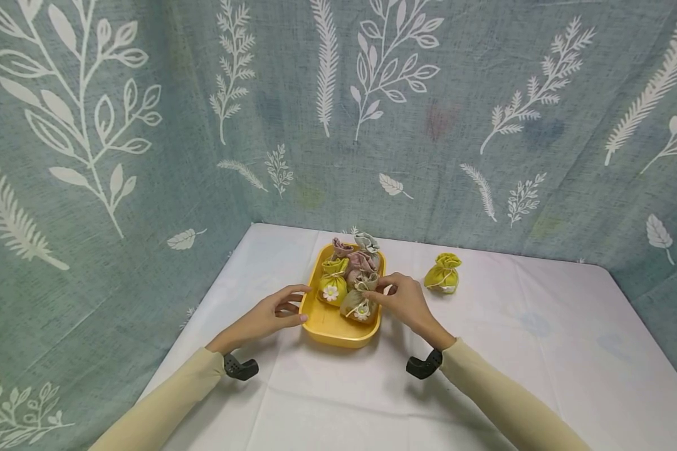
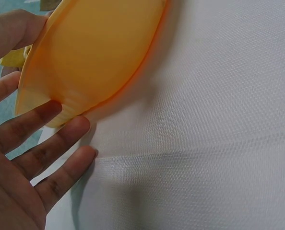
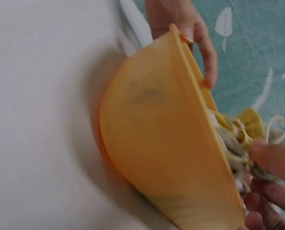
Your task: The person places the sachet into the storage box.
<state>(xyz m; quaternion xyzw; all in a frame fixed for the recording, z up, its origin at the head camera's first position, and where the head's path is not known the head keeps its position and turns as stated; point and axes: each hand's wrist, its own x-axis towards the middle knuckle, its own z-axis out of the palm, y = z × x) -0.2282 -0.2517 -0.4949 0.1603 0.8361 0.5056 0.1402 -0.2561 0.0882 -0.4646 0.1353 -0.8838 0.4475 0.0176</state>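
A yellow plastic tray (image 1: 326, 324) stands on the table with several small drawstring pouches in it. My right hand (image 1: 405, 304) pinches the gathered neck of a grey-beige pouch (image 1: 351, 305) with a white flower, at the tray's right side. In the right wrist view, finger and thumb are at this pouch's (image 3: 231, 143) tie, just over the rim. My left hand (image 1: 271, 313) touches the tray's left edge; the left wrist view shows its fingers spread against the tray wall (image 2: 99, 52). Beside the grey-beige pouch sits a yellow-green pouch (image 1: 331, 285), with pinkish pouches (image 1: 360, 263) and a pale grey one (image 1: 368, 243) behind.
Another yellow-green pouch (image 1: 443, 274) stands on the white-covered table (image 1: 519, 338), right of the tray. A blue-green leaf-print curtain (image 1: 316, 169) hangs along the table's back and left. Dark wrist devices (image 1: 424, 364) sit under both wrists.
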